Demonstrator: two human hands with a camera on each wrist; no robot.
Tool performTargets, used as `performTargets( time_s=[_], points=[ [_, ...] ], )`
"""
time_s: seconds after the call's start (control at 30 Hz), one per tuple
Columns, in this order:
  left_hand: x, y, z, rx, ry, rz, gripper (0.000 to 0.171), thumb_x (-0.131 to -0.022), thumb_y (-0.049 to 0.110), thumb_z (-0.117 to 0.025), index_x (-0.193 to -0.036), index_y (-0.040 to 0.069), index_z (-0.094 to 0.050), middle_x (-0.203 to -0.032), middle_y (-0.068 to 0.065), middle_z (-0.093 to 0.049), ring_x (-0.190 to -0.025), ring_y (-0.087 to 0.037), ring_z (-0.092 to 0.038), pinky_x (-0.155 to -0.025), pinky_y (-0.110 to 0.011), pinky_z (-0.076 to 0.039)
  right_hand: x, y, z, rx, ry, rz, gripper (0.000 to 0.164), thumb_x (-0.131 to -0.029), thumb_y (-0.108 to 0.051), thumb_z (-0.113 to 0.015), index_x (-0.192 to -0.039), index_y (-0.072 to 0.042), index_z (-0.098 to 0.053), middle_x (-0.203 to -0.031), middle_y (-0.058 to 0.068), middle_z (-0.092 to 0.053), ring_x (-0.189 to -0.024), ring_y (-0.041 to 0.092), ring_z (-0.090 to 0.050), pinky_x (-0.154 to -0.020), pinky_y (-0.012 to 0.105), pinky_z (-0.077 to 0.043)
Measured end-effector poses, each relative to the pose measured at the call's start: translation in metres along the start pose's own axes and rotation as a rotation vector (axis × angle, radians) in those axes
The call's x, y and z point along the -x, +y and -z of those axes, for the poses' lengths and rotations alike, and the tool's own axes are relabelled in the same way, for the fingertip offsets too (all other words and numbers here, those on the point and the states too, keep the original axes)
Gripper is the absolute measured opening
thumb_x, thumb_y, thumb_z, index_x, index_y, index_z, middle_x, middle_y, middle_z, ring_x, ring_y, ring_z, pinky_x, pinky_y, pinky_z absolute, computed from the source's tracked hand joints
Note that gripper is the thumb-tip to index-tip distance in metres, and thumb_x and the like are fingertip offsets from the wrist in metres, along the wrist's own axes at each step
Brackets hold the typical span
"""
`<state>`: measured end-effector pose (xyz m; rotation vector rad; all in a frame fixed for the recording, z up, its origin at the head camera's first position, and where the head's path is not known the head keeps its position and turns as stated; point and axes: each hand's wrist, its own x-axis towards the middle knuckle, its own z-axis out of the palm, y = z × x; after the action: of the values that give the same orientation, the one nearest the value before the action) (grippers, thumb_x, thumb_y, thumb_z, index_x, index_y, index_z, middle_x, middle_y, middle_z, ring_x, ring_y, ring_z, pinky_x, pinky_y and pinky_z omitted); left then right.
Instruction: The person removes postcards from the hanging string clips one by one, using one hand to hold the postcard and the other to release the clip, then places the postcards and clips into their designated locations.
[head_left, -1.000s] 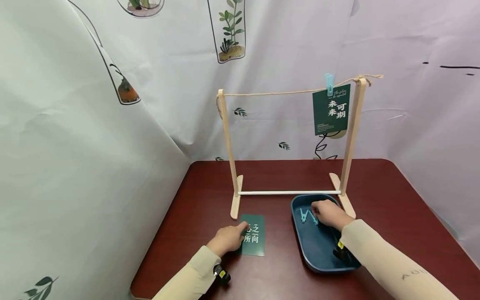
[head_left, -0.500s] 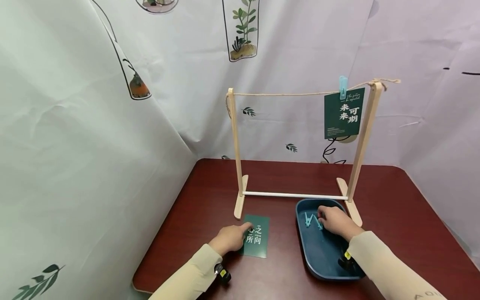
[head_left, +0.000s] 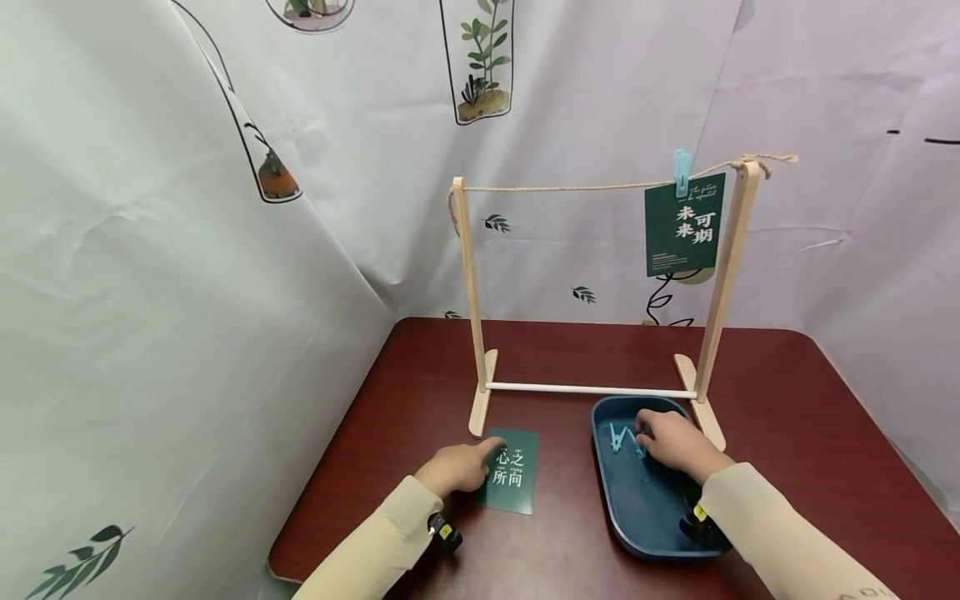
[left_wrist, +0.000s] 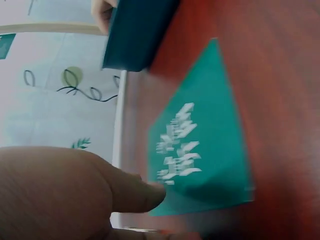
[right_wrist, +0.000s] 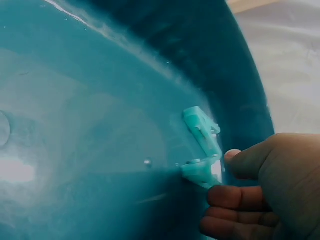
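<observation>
A green card (head_left: 513, 487) with white characters lies on the table in front of my left hand (head_left: 453, 468). That hand reaches over the card's left edge, with one digit extended; in the left wrist view its thumb (left_wrist: 145, 196) overlaps the card's near corner. My right hand (head_left: 678, 442) is inside the blue tray (head_left: 637, 521). Two light-blue clothespins (right_wrist: 202, 127) lie by the tray wall, one angled against the other. The right thumb (right_wrist: 245, 161) and forefinger are apart, their tips right at the end of the nearer clothespin (right_wrist: 197, 172).
A wooden stand (head_left: 472, 283) with a twine line (head_left: 562, 189) is behind the card and tray. From the line's right end hangs another green card (head_left: 671, 237), clipped by a light-blue clothespin (head_left: 682, 171). The table (head_left: 570, 358) is dark red; printed cloth surrounds it.
The head view has shifted, moving the scene slightly right in the picture. My left hand stays at the card and my right hand stays at the clothespins in the tray.
</observation>
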<state>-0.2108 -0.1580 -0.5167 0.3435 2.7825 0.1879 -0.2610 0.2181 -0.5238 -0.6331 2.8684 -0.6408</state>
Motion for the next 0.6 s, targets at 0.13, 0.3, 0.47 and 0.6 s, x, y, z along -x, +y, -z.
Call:
performTargets(
  time_s=[0.13,0.3,0.47,0.6],
  points=[
    [-0.011,0.004,0.022,0.049,-0.004,-0.010,0.054,-0.099,0.025,-0.062,-0.150,0.027,-0.046,-0.115,-0.012,-0.071,-0.084,-0.021,-0.064,-0.073,-0.044,-0.053,0.001,-0.001,0.012,-0.004,0.088,0.053,0.009,-0.094,-0.010,-0.069,-0.101,-0.007,-0.065,-0.076,-0.003,-0.059,-0.062,0.010,-0.050,-0.059,0.032,-0.045],
    [-0.035,0.018,0.054,0.204,-0.005,-0.153,0.048,-0.103,0.028,-0.059,-0.149,0.023,-0.047,-0.131,-0.010,-0.065,-0.103,-0.024,-0.065,-0.088,-0.046,-0.052,0.001,-0.004,0.035,0.004,0.189,0.072,0.015,-0.094,-0.010,-0.070,-0.108,-0.004,-0.066,-0.084,0.001,-0.064,-0.067,0.012,-0.054,-0.063,0.036,-0.050],
    [-0.056,0.043,0.080,0.300,0.020,-0.293,0.049,-0.105,0.031,-0.055,-0.152,0.025,-0.044,-0.132,-0.007,-0.065,-0.106,-0.020,-0.066,-0.086,-0.039,-0.053,-0.001,-0.011,0.056,0.023,0.237,0.090,0.022,-0.093,-0.010,-0.071,-0.113,-0.002,-0.066,-0.102,0.014,-0.070,-0.086,0.026,-0.066,-0.078,0.050,-0.056],
    [-0.066,0.062,0.094,0.392,0.054,-0.351,0.053,-0.106,0.033,-0.053,-0.157,0.027,-0.038,-0.131,-0.006,-0.066,-0.116,-0.018,-0.064,-0.093,-0.038,-0.052,-0.004,-0.019,0.070,0.086,0.258,0.109,0.026,-0.093,-0.012,-0.072,-0.116,-0.002,-0.066,-0.112,0.018,-0.069,-0.101,0.034,-0.065,-0.087,0.054,-0.054]
  ],
)
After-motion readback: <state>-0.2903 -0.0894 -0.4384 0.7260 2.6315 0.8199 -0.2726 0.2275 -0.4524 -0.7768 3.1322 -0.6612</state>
